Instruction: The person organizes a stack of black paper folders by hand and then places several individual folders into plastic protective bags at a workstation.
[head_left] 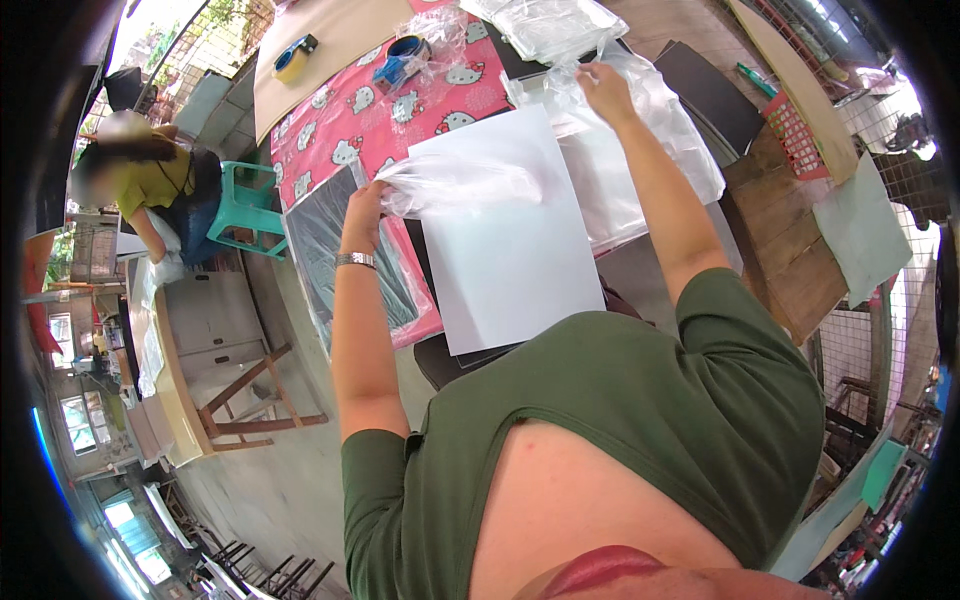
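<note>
My left hand [366,212] is closed on a clear plastic bag [465,182], which trails to the right over a large white sheet [515,270]. The sheet lies over a black board at the table's near side. Farther right, my right hand [605,95] pinches the clear plastic [650,100] at the upper part of a stack of plastic bags [625,190]. Left of the white sheet, a dark board in clear plastic [345,255] lies on the pink patterned table cover [430,110].
A yellow-and-black tape dispenser [293,62] and a blue tape dispenser [398,62] sit at the far side. Black boards [705,95] and a red basket [796,137] are to the right. A person [155,185] works at the left beside a green stool [248,205].
</note>
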